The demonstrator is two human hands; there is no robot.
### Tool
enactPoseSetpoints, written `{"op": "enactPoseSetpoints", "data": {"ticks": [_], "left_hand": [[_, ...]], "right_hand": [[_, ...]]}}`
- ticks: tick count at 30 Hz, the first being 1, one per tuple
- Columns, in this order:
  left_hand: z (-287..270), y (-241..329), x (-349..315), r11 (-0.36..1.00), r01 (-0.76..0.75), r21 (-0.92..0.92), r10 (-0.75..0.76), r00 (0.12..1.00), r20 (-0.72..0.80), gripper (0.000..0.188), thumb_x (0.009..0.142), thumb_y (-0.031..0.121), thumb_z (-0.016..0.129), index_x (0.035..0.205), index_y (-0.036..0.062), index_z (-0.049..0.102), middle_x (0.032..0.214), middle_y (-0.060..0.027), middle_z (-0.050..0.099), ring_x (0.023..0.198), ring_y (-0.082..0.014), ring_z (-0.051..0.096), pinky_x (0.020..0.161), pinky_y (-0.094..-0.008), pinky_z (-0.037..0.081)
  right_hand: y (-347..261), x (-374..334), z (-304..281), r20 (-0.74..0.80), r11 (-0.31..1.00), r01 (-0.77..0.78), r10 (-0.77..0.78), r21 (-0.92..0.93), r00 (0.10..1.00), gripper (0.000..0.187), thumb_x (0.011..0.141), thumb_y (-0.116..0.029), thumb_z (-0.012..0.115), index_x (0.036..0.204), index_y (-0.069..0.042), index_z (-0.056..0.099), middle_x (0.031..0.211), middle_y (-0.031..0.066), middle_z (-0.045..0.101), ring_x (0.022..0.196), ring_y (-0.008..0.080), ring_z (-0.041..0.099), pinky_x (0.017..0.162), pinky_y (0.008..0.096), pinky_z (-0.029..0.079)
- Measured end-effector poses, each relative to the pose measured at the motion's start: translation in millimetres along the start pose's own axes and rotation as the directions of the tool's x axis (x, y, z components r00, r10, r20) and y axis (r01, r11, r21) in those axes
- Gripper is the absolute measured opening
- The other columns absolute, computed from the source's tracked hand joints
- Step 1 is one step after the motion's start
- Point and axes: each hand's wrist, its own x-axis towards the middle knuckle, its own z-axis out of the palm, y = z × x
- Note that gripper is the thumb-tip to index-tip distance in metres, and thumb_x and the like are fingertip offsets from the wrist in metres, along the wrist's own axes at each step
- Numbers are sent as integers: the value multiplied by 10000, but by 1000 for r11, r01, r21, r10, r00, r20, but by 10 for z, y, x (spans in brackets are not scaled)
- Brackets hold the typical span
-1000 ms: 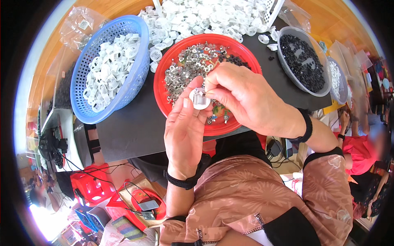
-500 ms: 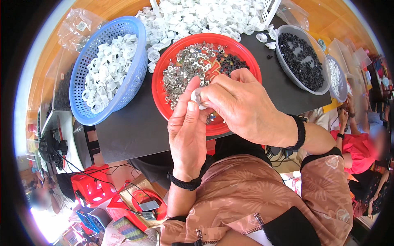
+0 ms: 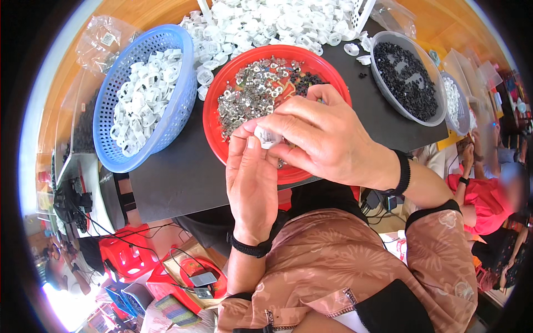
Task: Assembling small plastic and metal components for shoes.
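White and rounded, the small piece [image 3: 267, 138] lay between the two hands, over the red tray [image 3: 211, 97] on the black table [image 3: 166, 186]. The left hand [image 3: 252, 180] gripped it between thumb and fingers; the right hand [image 3: 333, 139] curled in from the right, and whether its fingertips pinched the piece could not be told. Dark print on a square label [image 3: 107, 39] on a clear bag [image 3: 89, 53] was too small to read. The piece's pale face turned upward; fingers partly covered it, leaving its long axis unclear.
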Motion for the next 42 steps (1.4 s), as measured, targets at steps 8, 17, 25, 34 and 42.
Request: {"op": "enactPoseSetpoints", "data": {"ticks": [8,17,25,34,42], "left_hand": [[111,39,-22,999,-49,-8,48,998,-31,250,991,104,470,1230,36,494,1176,-89,560,1122,-163,514,986,-329,388],[66,34,-28,992,-30,-123,23,998,-58,233,969,51,445,1191,71,513,1181,-93,565,1121,-185,527,992,-353,395],[61,22,-28,987,-4,-162,-9,997,-81,239,952,2,433,1161,65,531,1153,-109,591,1080,-200,565,973,-354,425],[19,48,-99,994,-81,-70,74,994,-85,231,932,-23,435,1131,46,528,1133,-128,598,1065,-205,581,963,-331,446],[87,15,-99,993,-43,-106,26,987,-157,169,953,23,448,1101,52,523,1055,-102,616,998,-168,600,909,-319,464]], "right_hand": [[-50,-3,123,-180,994,33,-52,-109,982,339,700,-197,748,1020,-123,665,815,-32,523,712,134,527,699,332,386],[-75,-30,150,-146,985,53,-77,-163,986,393,664,-155,804,1029,-74,683,890,-23,624,728,113,580,653,308,381],[-101,-37,113,-116,977,54,-79,-209,990,344,684,-157,769,1001,-63,679,876,-24,614,703,101,573,646,309,378],[-209,-100,234,-184,973,4,-48,-230,982,314,719,-183,739,999,-53,675,873,-17,609,650,105,559,688,327,401],[-179,-106,226,-169,979,9,-45,-206,985,348,689,-173,774,1004,-63,676,878,-27,623,653,109,566,666,317,385]]}}
